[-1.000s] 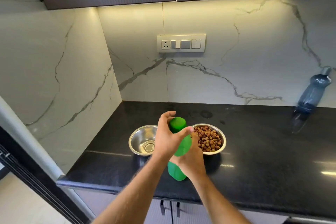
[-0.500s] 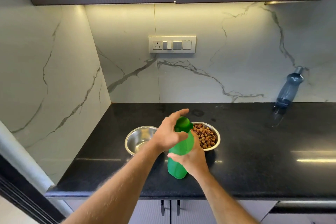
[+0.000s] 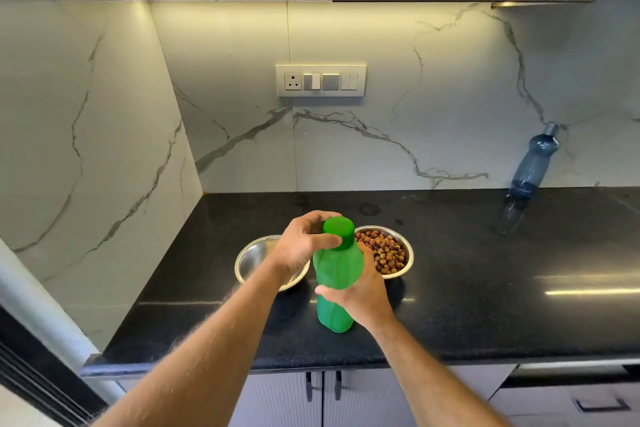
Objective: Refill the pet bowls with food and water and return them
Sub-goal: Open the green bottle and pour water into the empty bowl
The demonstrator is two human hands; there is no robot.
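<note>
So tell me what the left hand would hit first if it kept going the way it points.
Nothing new: the left hand already grips the green bottle's cap, so it meets that.

A glossy black speckled desk (image 3: 485, 305) is running along a marbled wall. Two steel bowls are sitting on it near the middle, just beside each other: the left bowl (image 3: 254, 258) is showing bare metal inside, the right bowl (image 3: 391, 253) is holding brown kibble (image 3: 382, 251). A green bottle (image 3: 336, 288) is standing upright in front of them. A grey-blue bottle (image 3: 533, 163) is standing far right, against the wall.
</note>
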